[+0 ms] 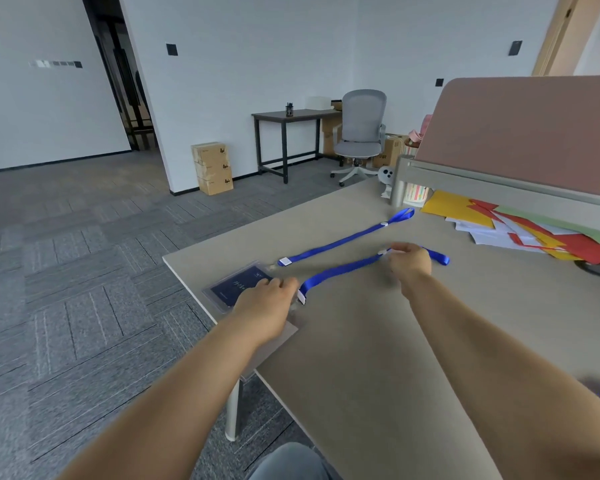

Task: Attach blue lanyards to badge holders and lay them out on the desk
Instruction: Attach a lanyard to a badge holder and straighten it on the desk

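Far lanyard [340, 242] laid out, apparently clipped to holder [236, 285] | near lanyard [340, 270] on desk [361, 341]: far end pinched by right hand [411, 263]; left hand [267, 301] curled at clip end, grip not discernible | its attachment judged pending

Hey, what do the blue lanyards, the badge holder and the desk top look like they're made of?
Blue lanyards: woven fabric ribbon, probably polyester; flat, limp, with a slight sheen.
Badge holder: seemingly clear soft plastic; a transparent rim shows around a dark card.
Desk top: likely matte beige laminate; even colour, no grain visible.
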`<state>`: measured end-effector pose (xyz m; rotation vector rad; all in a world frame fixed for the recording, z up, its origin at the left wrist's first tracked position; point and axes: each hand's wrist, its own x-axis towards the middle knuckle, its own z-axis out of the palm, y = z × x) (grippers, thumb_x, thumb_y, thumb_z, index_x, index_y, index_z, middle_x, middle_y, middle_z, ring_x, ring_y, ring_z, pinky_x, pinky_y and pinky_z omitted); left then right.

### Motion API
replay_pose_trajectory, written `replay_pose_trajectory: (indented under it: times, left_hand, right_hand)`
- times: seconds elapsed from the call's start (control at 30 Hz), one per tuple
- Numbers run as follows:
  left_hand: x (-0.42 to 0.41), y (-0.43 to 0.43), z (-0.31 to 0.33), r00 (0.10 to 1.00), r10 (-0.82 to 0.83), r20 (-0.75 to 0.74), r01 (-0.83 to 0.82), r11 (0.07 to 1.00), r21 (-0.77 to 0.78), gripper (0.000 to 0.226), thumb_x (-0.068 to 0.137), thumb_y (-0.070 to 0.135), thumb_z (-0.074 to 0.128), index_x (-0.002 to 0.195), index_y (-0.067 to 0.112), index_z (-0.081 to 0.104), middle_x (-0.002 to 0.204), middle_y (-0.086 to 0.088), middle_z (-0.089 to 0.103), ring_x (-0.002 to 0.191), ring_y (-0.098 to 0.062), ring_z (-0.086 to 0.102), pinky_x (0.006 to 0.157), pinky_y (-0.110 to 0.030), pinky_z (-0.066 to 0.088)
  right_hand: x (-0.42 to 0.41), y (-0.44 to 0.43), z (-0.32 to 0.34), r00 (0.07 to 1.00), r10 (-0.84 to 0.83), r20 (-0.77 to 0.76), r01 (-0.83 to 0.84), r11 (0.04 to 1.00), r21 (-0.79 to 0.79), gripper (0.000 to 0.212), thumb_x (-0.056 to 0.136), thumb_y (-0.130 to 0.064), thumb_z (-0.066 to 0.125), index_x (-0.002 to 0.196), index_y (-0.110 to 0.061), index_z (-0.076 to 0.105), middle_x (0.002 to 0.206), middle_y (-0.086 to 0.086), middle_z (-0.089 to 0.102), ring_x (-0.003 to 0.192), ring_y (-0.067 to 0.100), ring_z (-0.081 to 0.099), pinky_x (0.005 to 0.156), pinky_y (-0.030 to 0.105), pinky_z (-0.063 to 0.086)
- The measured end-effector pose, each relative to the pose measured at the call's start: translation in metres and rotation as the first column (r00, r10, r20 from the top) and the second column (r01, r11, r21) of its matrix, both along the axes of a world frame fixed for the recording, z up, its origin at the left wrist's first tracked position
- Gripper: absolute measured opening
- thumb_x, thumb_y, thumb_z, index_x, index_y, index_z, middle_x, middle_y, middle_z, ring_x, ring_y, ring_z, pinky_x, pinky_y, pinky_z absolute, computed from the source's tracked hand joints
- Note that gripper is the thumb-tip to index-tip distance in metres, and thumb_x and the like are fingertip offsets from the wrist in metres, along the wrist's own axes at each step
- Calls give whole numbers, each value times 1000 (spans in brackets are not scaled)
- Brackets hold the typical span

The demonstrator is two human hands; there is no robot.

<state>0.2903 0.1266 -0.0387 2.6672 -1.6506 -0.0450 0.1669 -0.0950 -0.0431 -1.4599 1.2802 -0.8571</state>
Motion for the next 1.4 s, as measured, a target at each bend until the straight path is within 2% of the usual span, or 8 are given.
replay_pose_trajectory:
  times: [0.13, 0.3, 0.53, 0.7, 0.9, 1.07, 1.2, 1.4]
  left_hand:
    - [-2, -4, -2, 999, -47, -19, 47, 999, 2, 55, 84, -4, 41, 132, 22, 37, 131, -5, 42, 122, -26, 41, 83, -38, 44]
    - [0, -1, -6, 996, -93, 17, 92, 995, 24, 63, 88, -1, 35, 140, 33, 32, 136, -7, 39, 123, -28, 38, 89, -40, 44]
    - [2, 1, -9, 996, -87, 7, 87, 996, -10, 62, 89, 1, 37, 142, 32, 30, 132, -7, 38, 124, -27, 37, 82, -39, 44]
    - [5, 0, -14, 988, -146, -52, 140, 984, -112, 59, 84, -5, 38, 136, 24, 42, 127, -6, 44, 110, -25, 50, 77, -34, 43]
    - [13, -7, -22, 979, -180, -95, 164, 974, -156, 52, 91, 7, 40, 139, 26, 39, 134, 0, 46, 119, -21, 48, 93, -39, 46]
    - [16, -13, -22, 990, -134, -49, 126, 982, -139, 49, 92, 11, 40, 137, 27, 37, 133, 0, 45, 122, -21, 44, 87, -38, 46]
    - [14, -21, -17, 988, -157, 2, 157, 986, -61, 53, 92, 18, 44, 141, 33, 30, 138, -2, 39, 127, -26, 35, 89, -38, 43]
    - [14, -30, -17, 984, -174, 26, 175, 984, -38, 55, 89, 6, 39, 140, 26, 34, 143, -1, 35, 126, -26, 34, 94, -37, 41]
  right_hand:
    - [7, 30, -2, 975, 186, -119, -214, 930, -300, 22, 87, -6, 51, 101, -7, 66, 105, 11, 68, 99, 27, 61, 87, 33, 49]
    - [14, 56, -13, 713, 478, -513, -670, 680, -297, 29, 91, -13, 50, 118, -15, 61, 122, 5, 62, 107, 16, 58, 90, 19, 39]
    - [12, 62, -16, 364, 235, -901, -817, 546, -188, 42, 98, -37, 32, 139, -38, 35, 156, 2, 11, 142, 28, 12, 116, 42, 17]
    - [17, 57, -17, 375, 245, -894, -816, 546, -193, 47, 97, -38, 31, 143, -30, 29, 154, -1, 23, 143, 22, 16, 117, 38, 15]
    - [16, 45, -15, 526, 265, -808, -777, 536, -330, 25, 93, -30, 47, 110, -18, 60, 146, 2, 36, 135, 24, 28, 112, 35, 27]
    - [22, 38, -11, 613, 338, -714, -742, 555, -375, 4, 87, -23, 54, 87, -19, 53, 102, -1, 54, 113, 24, 44, 101, 33, 37]
    - [28, 36, -11, 651, 205, -731, -638, 669, -380, 41, 80, -38, 66, 112, -16, 53, 120, 4, 50, 118, 24, 42, 97, 35, 41]
    - [33, 29, -21, 621, 229, -750, -676, 641, -364, 30, 87, -41, 56, 102, -16, 61, 131, 6, 47, 127, 26, 38, 99, 36, 41]
